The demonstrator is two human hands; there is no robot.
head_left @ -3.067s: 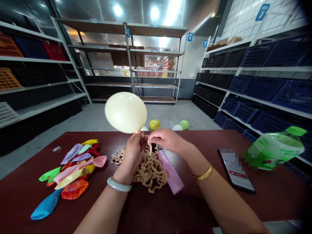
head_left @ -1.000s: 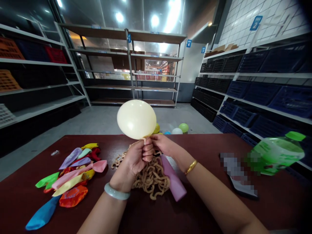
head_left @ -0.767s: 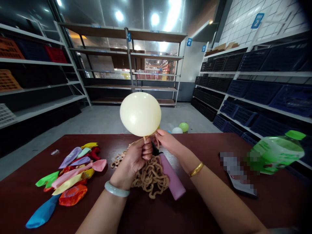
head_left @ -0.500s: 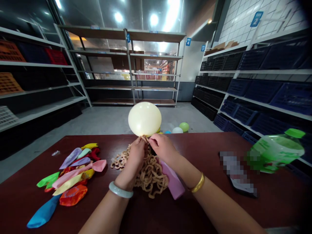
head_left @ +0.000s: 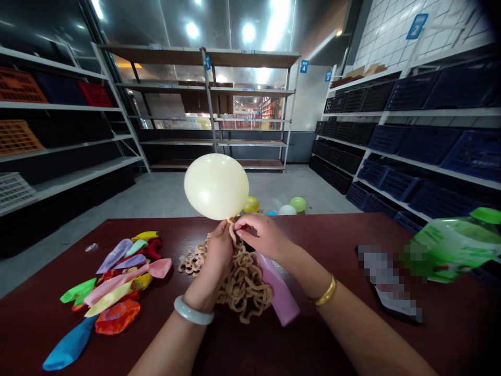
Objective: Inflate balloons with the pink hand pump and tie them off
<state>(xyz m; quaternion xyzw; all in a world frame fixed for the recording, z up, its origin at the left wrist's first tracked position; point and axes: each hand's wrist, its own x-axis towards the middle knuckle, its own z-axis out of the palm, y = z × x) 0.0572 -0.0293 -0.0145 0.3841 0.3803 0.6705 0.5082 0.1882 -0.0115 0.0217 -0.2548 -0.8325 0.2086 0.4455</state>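
A pale yellow inflated balloon [head_left: 216, 186] stands above the table's far edge, its neck down at my fingers. My left hand [head_left: 220, 248] is closed around the neck and a strand of tan cord. Close on its right, my right hand [head_left: 260, 234] has its thumb and fingertips pinched at the cord just below the neck. The heap of tan looped cord [head_left: 245, 292] lies on the table under both hands, partly hidden by my left hand. A purple-pink tube-like object [head_left: 278, 295] rests against the heap's right side, under my right wrist.
Uninflated balloons [head_left: 117, 284] in several colours lie on the table [head_left: 313, 334] at the left. On the right are a phone [head_left: 387, 284] and a green-capped bottle [head_left: 456, 245]. Inflated balloons [head_left: 298, 203] sit on the floor beyond; shelves with crates stand around.
The pale balloon has tilted left and appears larger, uncovering a yellow balloon on the floor behind. My right hand has shifted slightly down, and more cord shows between my hands.
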